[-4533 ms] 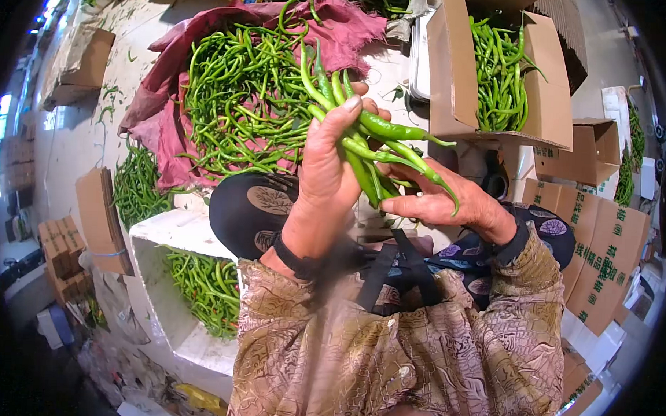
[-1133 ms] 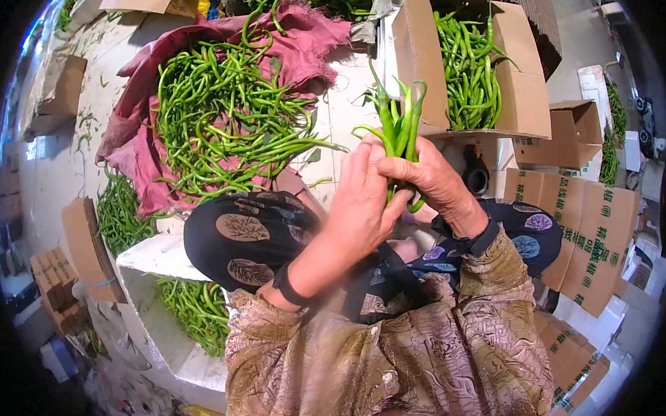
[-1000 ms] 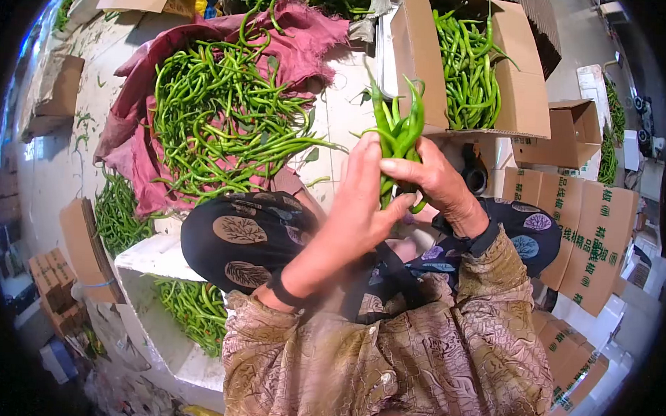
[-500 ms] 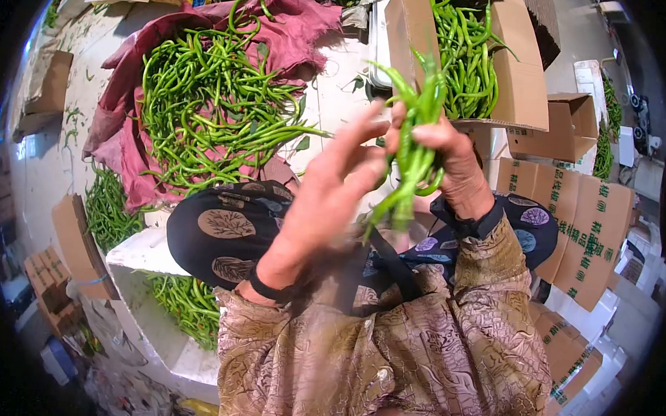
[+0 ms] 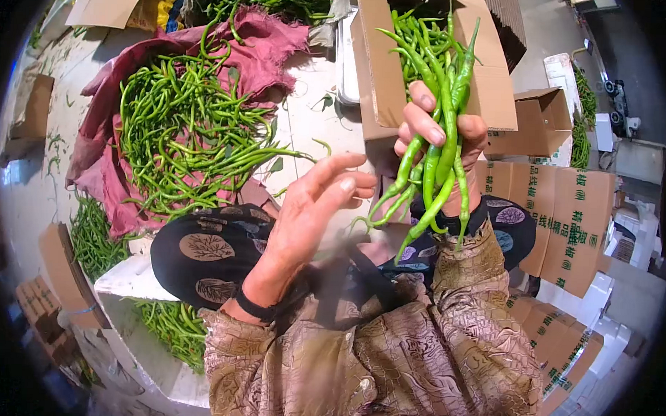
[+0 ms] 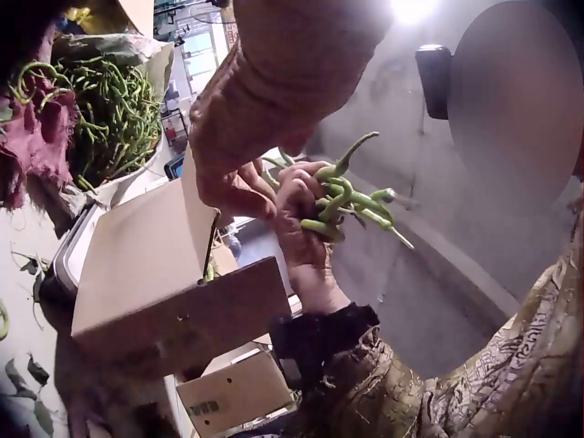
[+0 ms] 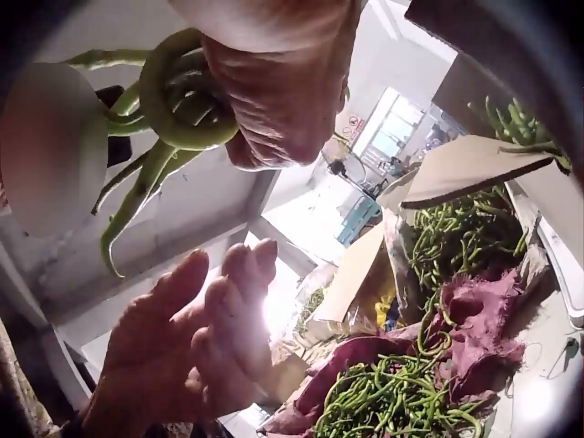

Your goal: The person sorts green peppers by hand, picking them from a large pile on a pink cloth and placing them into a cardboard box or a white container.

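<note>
In the head view my right hand (image 5: pixel 463 154) grips a bunch of long green peppers (image 5: pixel 447 139), held up in front of the cardboard box of peppers (image 5: pixel 382 59). My left hand (image 5: pixel 303 214) is apart from the bunch, to its left, fingers relaxed and holding nothing. The left wrist view shows the right hand (image 6: pixel 306 210) curled round the peppers (image 6: pixel 351 201). In the right wrist view a curled pepper (image 7: pixel 151 91) hangs by the right hand (image 7: pixel 283 91), with the left hand (image 7: pixel 196 338) below. A pepper pile (image 5: pixel 182 129) lies on a pink cloth (image 5: pixel 105 112).
A white foam box (image 5: pixel 136 274) with peppers stands at the left, beside another pepper heap (image 5: pixel 93 236). Printed flattened cartons (image 5: pixel 567 231) lie at the right, below a small open carton (image 5: pixel 530 127). The person's patterned knees are between the pile and the cartons.
My left hand has come away from the bunch toward the left. My right hand keeps its grip, and the bunch now points up and right over the box's edge. The head view has shifted.
</note>
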Demonstrator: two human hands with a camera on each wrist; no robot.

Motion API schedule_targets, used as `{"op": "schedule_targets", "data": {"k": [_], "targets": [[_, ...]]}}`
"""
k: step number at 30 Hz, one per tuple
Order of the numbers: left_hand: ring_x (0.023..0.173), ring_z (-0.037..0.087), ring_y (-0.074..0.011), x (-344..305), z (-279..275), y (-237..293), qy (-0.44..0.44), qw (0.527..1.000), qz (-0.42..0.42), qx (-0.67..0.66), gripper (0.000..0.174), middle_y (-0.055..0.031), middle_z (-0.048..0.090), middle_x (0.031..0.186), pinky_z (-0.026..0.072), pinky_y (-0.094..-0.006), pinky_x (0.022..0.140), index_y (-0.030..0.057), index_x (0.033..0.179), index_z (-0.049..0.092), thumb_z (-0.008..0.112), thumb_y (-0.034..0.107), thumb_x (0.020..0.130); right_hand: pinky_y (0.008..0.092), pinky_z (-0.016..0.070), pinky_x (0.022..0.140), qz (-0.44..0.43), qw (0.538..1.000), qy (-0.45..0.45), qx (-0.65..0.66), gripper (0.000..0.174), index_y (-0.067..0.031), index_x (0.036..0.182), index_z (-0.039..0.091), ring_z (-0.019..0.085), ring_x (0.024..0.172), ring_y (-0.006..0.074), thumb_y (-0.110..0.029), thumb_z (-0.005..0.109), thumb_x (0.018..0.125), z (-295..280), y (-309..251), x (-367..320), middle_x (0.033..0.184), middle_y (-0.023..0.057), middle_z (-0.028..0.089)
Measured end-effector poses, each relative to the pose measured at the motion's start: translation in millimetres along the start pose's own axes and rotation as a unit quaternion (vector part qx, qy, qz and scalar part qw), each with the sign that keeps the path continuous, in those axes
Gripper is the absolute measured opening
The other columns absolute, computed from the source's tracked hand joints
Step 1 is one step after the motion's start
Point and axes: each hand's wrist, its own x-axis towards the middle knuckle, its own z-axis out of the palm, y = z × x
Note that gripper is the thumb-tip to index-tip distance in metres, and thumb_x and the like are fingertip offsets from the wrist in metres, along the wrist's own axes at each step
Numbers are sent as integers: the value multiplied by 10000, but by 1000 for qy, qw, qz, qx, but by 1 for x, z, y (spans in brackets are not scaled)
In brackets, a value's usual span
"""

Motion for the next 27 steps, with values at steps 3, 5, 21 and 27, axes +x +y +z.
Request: {"op": "schedule_targets", "data": {"k": [3,5,21,27], "targets": [[981,602,-174,-1,2,0,-6,1000,-10,16,449,-129,642,1076,464,-307,880,-50,1295,452,534,230,954,248,379,543,6,1000,7,1,402,-64,981,470,437,583,126,-266,667,696,5,-6,-3,680,32,499],[957,608,-180,-2,12,10,-12,997,-55,-53,456,-127,637,1077,476,-318,860,-48,1301,449,535,232,951,246,400,558,3,1000,29,-3,403,-55,987,469,457,586,137,-254,662,696,7,-7,-5,684,43,503],[904,602,-171,5,22,1,3,997,-70,14,396,-102,636,1005,472,-291,796,-29,1256,495,559,168,919,274,473,587,2,983,21,-181,461,-20,1058,470,524,681,177,-240,606,676,12,-87,-15,787,112,544],[880,607,-171,11,21,-1,24,997,-68,33,371,-106,639,989,476,-273,771,-34,1230,512,562,159,917,222,476,512,-69,926,107,-355,457,-18,1151,487,539,659,128,-261,603,782,13,-165,3,798,39,533]]}}
